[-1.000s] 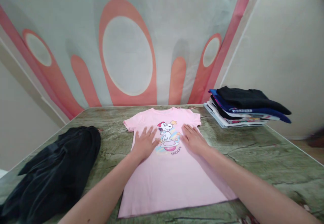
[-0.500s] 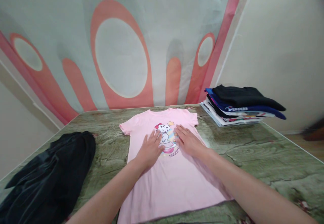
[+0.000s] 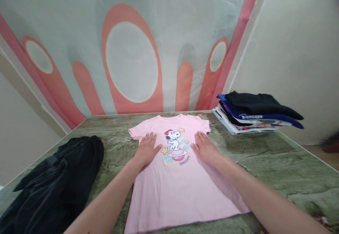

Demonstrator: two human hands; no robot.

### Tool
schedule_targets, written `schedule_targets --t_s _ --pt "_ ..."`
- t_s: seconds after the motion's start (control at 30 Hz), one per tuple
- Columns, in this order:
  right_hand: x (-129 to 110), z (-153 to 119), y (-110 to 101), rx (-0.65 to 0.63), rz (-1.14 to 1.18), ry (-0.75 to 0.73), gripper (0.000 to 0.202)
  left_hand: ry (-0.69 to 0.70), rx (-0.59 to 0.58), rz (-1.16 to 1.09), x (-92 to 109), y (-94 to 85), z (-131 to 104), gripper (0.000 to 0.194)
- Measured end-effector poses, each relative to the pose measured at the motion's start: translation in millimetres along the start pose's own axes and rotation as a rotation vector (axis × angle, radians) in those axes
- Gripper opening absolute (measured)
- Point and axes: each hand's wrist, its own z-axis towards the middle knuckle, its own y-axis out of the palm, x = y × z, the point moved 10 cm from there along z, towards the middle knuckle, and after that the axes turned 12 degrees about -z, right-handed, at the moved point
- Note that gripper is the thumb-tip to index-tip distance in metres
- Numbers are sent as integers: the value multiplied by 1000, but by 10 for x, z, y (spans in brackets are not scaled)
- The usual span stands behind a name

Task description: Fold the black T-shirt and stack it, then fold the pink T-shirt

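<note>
A pink short-sleeved T-shirt (image 3: 172, 191) lies spread out, front up, with its neckline at the far side. Its chest bears a cartoon dog print with stars and the word SNOOPY. My left hand (image 3: 146, 150) rests flat on the shirt's left side, beside the print, thumb held out from the fingers. On the other side of the print, my right hand (image 3: 207, 148) lies flat near the right sleeve. Neither hand grips the cloth. Light creases run down the shirt's lower left part.
A wood-patterned table (image 3: 116, 156) bears everything. Crumpled black clothing (image 3: 60, 181) lies at the left. At the far right stands a stack of folded clothes (image 3: 256, 114), black on top. Behind the table hangs a grey and coral patterned backdrop (image 3: 169, 33).
My hands have slid apart from the print toward the shirt's two sides, left hand to the left and right hand to the right. More of the print shows. The view has shifted slightly.
</note>
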Motion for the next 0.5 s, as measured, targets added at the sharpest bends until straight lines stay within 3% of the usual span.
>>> schedule_targets --t_s 0.13,0.27,0.4,0.5 --pt "76 -136 -75 -69 -82 73 63 -76 -15 53 -92 -82 -59 62" --pt "66 -118 -248 -131 -68 -3 43 -62 -86 54 -84 -242 -43 47" --pt "-268 237 -573 -17 54 -148 45 -17 -94 -69 145 -334 366 45" --pt "-648 605 -583 5 104 -238 39 -14 -48 -99 351 -277 782 41"
